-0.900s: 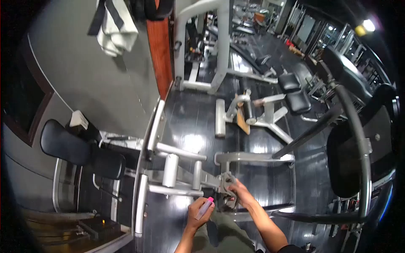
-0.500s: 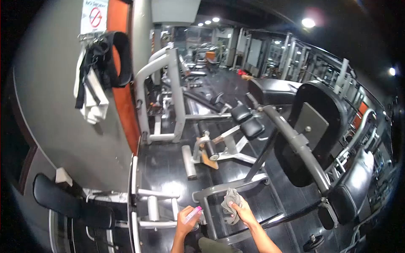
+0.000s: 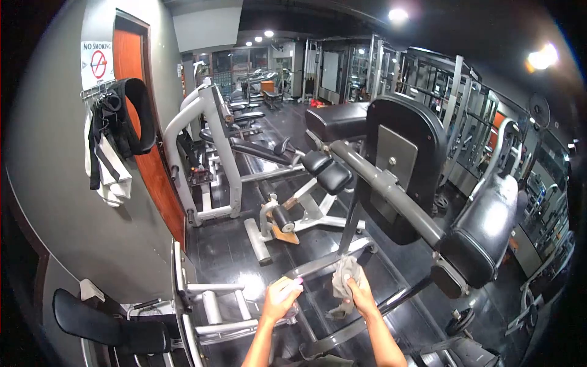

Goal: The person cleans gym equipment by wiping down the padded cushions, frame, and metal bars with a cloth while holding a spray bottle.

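1. Plainly, the left hand [image 3: 281,298] was curled around a small bottle [image 3: 291,314], its pink top [image 3: 298,282] showing beside the fingers
2. The right hand [image 3: 362,295] gripped a crumpled grey cloth [image 3: 345,272], thumb pressed on it, with part of the fabric hanging below the fingers
3. Both hands were raised and apart, the bottle to the left of the cloth, above the dark floor [image 3: 223,244] and near a low metal frame [image 3: 333,335]
4. Ahead stood a machine with two black seat pads [image 3: 328,172], and to its right a large upright black pad [image 3: 398,131]
5. At left, a no-smoking sign [image 3: 98,65] was on the wall [image 3: 55,153], above hanging straps and a white towel [image 3: 114,177]
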A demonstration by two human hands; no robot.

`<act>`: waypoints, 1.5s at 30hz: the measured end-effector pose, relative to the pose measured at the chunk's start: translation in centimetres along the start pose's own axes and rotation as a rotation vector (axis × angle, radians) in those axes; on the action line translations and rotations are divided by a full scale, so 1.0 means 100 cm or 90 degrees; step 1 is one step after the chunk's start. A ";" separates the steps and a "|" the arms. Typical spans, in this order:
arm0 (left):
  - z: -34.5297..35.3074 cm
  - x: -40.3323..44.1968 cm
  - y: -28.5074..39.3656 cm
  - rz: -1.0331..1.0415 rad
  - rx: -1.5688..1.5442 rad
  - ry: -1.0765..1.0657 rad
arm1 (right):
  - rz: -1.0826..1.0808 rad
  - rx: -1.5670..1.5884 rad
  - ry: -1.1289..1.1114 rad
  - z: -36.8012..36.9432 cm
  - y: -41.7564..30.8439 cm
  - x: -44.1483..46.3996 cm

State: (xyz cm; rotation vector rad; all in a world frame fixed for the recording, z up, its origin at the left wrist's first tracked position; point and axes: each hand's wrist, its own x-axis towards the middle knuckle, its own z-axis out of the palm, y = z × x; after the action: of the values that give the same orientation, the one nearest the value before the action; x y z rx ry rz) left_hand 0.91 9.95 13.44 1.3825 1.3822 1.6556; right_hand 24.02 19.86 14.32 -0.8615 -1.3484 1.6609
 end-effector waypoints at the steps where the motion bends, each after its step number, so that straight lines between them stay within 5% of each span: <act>1: 0.006 -0.002 -0.001 0.040 0.026 -0.024 | -0.028 0.028 0.020 -0.006 0.005 -0.001; 12: 0.071 -0.018 0.036 -0.021 -0.105 -0.113 | -0.114 -0.054 0.112 -0.052 -0.006 -0.068; 14: 0.081 -0.013 0.040 -0.049 -0.138 -0.132 | -0.280 -0.261 0.171 -0.057 -0.002 -0.079; 20: 0.116 0.026 0.055 0.245 -0.030 -0.149 | -0.260 -0.319 0.262 -0.050 -0.049 -0.107; 21: 0.120 0.033 0.062 0.152 -0.089 -0.178 | -0.239 -0.342 0.285 -0.050 -0.053 -0.108; 22: 0.124 0.046 0.062 0.264 -0.039 -0.182 | -0.220 -0.363 0.311 -0.050 -0.056 -0.108; 28: 0.144 0.089 0.088 0.154 -0.218 -0.393 | -0.320 -0.393 0.478 -0.047 -0.052 -0.107; 34: 0.173 0.109 0.122 0.286 -0.317 -0.545 | -0.366 -0.454 0.626 -0.019 -0.071 -0.130; 39: 0.203 0.107 0.149 0.285 -0.412 -0.595 | -0.412 -0.372 0.830 0.013 -0.092 -0.143; 45: 0.222 0.117 0.157 0.231 -0.420 -0.640 | -0.384 -0.566 0.850 0.022 -0.111 -0.157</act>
State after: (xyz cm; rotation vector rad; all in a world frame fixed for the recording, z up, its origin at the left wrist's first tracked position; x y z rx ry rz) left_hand 21.01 23.23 30.58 1.6945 0.0116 1.1130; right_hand 30.85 5.91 25.91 -1.4441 -1.0567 -0.2011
